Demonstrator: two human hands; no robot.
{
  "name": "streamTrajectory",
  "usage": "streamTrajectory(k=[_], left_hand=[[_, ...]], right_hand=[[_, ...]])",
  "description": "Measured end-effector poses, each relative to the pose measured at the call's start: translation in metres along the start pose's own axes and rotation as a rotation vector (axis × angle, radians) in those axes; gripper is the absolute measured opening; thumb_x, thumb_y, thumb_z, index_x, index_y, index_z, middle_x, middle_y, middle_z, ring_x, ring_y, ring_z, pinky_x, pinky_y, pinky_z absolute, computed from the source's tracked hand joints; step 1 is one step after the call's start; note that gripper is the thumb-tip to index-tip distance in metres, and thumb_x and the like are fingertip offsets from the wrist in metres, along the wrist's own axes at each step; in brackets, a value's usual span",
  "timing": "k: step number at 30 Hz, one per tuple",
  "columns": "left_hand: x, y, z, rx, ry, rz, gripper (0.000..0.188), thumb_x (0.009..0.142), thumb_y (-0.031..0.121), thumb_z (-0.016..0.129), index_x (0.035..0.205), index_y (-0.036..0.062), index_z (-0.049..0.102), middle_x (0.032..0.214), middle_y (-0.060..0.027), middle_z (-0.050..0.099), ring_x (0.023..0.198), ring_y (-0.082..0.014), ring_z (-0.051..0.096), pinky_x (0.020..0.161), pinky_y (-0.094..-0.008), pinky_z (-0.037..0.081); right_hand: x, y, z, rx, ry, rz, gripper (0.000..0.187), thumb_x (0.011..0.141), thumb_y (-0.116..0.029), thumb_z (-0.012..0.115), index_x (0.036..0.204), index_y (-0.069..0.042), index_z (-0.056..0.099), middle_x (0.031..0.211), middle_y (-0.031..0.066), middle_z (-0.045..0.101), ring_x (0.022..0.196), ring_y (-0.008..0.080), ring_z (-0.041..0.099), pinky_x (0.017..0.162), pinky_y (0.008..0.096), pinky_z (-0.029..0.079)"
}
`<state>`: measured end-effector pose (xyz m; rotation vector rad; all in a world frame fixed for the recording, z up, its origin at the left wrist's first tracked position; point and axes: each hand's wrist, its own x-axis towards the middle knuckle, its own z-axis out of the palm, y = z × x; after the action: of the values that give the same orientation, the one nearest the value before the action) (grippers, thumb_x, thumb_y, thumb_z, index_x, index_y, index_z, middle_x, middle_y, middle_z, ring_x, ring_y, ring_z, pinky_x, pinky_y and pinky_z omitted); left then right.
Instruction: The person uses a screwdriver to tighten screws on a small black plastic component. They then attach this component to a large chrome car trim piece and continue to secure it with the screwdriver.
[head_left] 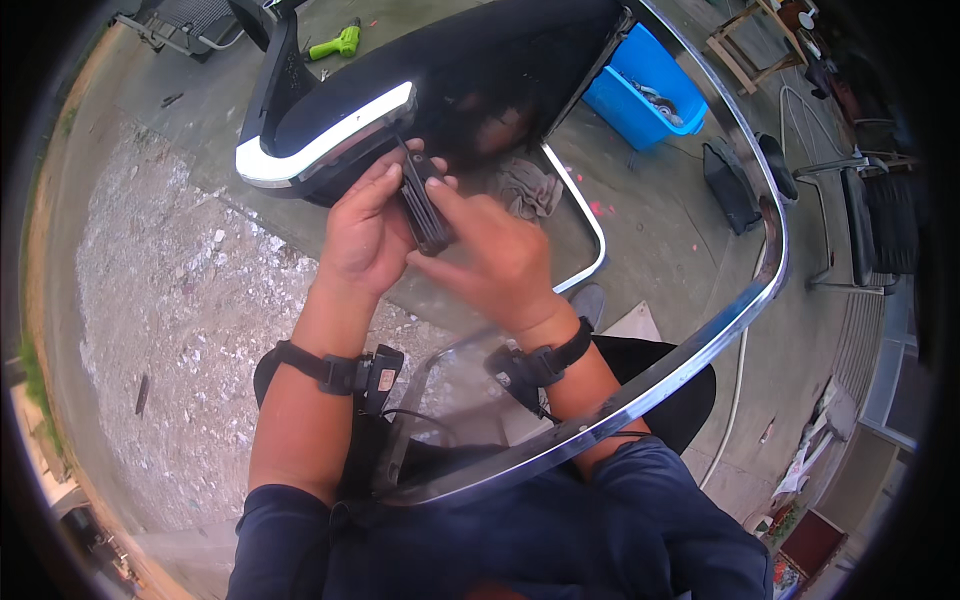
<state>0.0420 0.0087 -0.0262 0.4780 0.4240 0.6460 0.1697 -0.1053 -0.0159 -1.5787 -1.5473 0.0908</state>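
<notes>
Sitting between left fingers and right fingers, black folding tool.

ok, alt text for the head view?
A left hand holds a dark slatted tool, perhaps a folding key set, while the right hand touches it. Beyond is a black furniture piece with chrome trim; a curved chrome frame sweeps along the right. Behind: green drill, blue bin.
</notes>
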Motion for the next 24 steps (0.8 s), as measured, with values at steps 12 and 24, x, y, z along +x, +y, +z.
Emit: streamTrajectory(k=[12, 24], left_hand=[[0.001, -0.002, -0.006, -0.133, -0.032, -0.033, 0.038, 0.105, 0.022, 0.039, 0.135, 0.0007, 0.046, 0.13, -0.0206, 0.056, 0.122, -0.0351, 0.056, 0.106, -0.0476, 0.046], [0.001, 0.003, 0.002, 0.19, 0.014, 0.033, 0.046, 0.101, 0.03, 0.052, 0.137, 0.0014, 0.048, 0.128, -0.0185, 0.06, 0.125, -0.0313, 0.055, 0.103, -0.0448, 0.047]], right_hand=[[0.009, -0.001, -0.001, -0.014, -0.092, -0.071, 0.064, 0.067, -0.02, 0.082, 0.127, -0.014, 0.062, 0.091, 0.0058, 0.058, 0.071, 0.0253, 0.065, 0.059, 0.0359, 0.052], [-0.009, 0.003, 0.019, 0.553, 0.147, 0.349, 0.058, 0.089, -0.043, 0.071, 0.124, 0.001, 0.059, 0.097, 0.0123, 0.067, 0.067, 0.0202, 0.064, 0.058, 0.0319, 0.052]])
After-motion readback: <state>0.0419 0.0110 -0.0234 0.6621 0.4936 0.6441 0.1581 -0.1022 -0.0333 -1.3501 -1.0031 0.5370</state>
